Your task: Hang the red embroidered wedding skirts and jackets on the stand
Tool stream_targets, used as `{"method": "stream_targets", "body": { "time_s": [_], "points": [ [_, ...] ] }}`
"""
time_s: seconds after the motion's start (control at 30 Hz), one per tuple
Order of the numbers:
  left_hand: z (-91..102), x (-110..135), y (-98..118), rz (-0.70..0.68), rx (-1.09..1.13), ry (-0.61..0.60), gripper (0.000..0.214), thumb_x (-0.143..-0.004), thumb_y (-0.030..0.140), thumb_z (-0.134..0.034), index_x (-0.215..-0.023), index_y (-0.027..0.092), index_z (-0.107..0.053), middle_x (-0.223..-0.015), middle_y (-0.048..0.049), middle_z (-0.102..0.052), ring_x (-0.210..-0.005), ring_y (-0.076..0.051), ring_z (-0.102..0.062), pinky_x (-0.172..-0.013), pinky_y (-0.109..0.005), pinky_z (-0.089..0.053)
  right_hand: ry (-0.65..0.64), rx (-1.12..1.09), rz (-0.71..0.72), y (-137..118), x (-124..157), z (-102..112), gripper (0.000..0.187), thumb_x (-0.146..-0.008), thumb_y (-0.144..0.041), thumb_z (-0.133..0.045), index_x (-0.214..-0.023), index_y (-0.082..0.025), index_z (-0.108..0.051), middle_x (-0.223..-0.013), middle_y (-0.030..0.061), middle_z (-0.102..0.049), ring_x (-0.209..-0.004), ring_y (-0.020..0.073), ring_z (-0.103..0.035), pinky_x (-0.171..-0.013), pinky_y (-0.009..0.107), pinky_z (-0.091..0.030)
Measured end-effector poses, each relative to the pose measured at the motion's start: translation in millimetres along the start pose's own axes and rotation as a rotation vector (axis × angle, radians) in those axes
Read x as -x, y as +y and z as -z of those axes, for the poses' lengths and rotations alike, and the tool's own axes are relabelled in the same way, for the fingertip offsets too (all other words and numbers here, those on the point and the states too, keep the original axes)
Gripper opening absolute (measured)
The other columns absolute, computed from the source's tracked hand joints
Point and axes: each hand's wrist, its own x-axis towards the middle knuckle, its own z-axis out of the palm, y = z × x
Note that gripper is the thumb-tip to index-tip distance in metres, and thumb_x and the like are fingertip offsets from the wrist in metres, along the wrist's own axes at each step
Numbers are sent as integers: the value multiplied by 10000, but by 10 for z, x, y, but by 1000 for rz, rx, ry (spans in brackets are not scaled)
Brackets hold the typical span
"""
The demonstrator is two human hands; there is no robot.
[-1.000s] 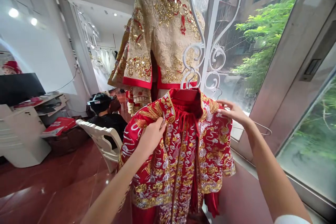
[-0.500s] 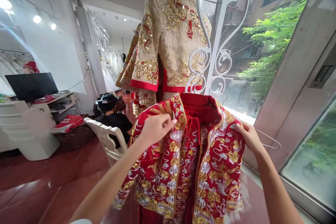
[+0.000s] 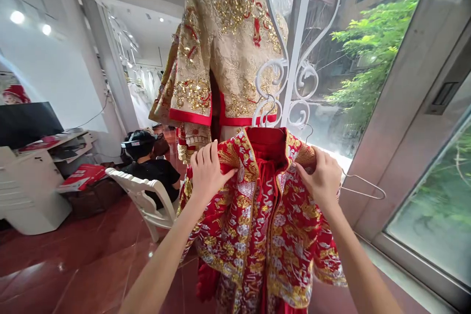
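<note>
A red embroidered jacket (image 3: 265, 225) with gold and silver patterns hangs on a hanger from a white scrolled metal stand (image 3: 290, 83). My left hand (image 3: 208, 171) grips the jacket's left shoulder near the collar, fingers closed on the cloth. My right hand (image 3: 324, 179) pinches the right shoulder of the same jacket. Above it hangs a beige and gold embroidered jacket (image 3: 224, 44) with red trim.
An empty wire hanger (image 3: 362, 186) sticks out to the right of the jacket. A person in black sits on a white chair (image 3: 142, 196) behind. A white desk (image 3: 33, 181) with a dark monitor stands at the left. A large window (image 3: 368, 59) runs along the right. The floor is glossy red.
Both hands moved up to the jacket's shoulders near the collar and closed on the cloth; the jacket's front panels now hang closer together.
</note>
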Motion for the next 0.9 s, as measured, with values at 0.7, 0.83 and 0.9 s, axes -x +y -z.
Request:
{"method": "stream_targets", "body": {
  "time_s": [0.7, 0.83, 0.9],
  "points": [
    [-443, 1605, 538, 42, 240, -372, 261, -876, 150, -322, -693, 211, -499, -606, -24, -584, -535, -155, -560, -541, -281, -427, -278, -301, 129, -33, 1239, -20, 363, -875, -288, -410, -558, -217, -249, -525, -22, -335, -506, 126, -336, -517, 272, -273],
    [-300, 1628, 484, 204, 226, -343, 267, -908, 288, -337, -728, 204, -515, -692, -47, -616, -637, -173, -605, -589, -282, -439, -436, -485, -4, -48, 1260, 166, 384, -879, -350, -435, -558, -202, -283, -524, -30, -305, -487, 104, -302, -483, 250, -261],
    [-307, 1615, 433, 324, 160, -421, 280, -885, 422, -395, -827, 189, -540, -746, -60, -634, -667, -197, -625, -584, -291, -449, -476, -561, -72, 24, 1281, 180, 388, -872, -368, -443, -559, -197, -293, -523, -35, -281, -478, 94, -279, -459, 240, -240]
  ]
}}
